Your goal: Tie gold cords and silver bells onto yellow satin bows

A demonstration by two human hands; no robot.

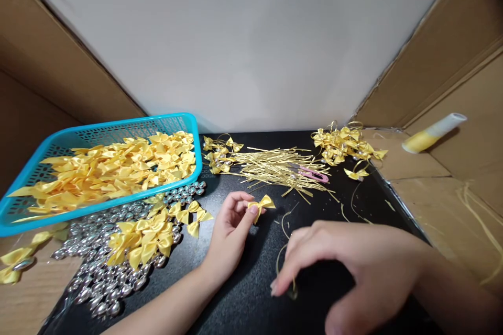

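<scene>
My left hand (231,233) pinches a yellow ribbon bow (264,205) between thumb and fingers, a little above the black tabletop (251,282). Nearer the camera, my right hand (334,267) hovers with its thumb well apart from the curved fingers, and I see nothing gripped in it. A thin gold cord (283,222) curls beside and behind its fingers. By the fingertips is a small blurred piece (293,291) that I cannot make out. To the left of my left hand, loose yellow bows (147,235) lie over a spread of shiny silver beads (104,285).
A blue basket (198,149) of yellow bows stands at the left. Behind my hands lies a pile of gold cord lengths (271,165) with pink-handled snips (314,174) on it. Bows with cords (341,144) are heaped at the back right. Beyond them is a yellow-white tube (434,132) by cardboard walls.
</scene>
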